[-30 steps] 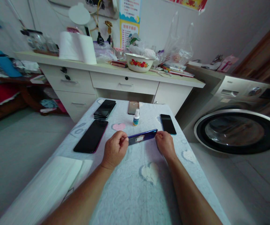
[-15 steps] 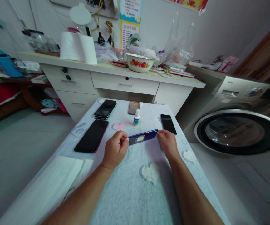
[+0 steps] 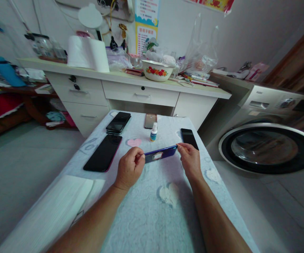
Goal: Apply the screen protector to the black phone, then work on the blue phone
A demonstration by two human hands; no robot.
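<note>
Both hands working apart, one at each end of the same object: left hand [image 3: 129,168] is pinching the left end of a blue phone [image 3: 169,152] between thumb and curled fingers, hiding that end; right hand [image 3: 190,160] is pinching the opposite upper corner with its fingertips, covering only the tip. Phone is tilting up above the cloth-covered table [image 3: 152,214], between the hands, its back with a pale patch facing the wearer; its screen is facing away, unseen. Patch detail is staying too small to read. Just beyond the right hand, a dark phone [image 3: 188,135] is lying flat, its near end partly hidden by that hand. Left of the left hand, a pink-edged phone [image 3: 103,154] is lying face up; farther beyond, a phone stack [image 3: 118,122] is sitting, count unclear. Beyond the blue phone, a small bottle [image 3: 153,134] is standing, label illegible, partly overlapping a brownish flat item [image 3: 150,120]. Beside the left forearm, white sheeting [image 3: 54,203] is running out of frame, partly covered by that arm.
</note>
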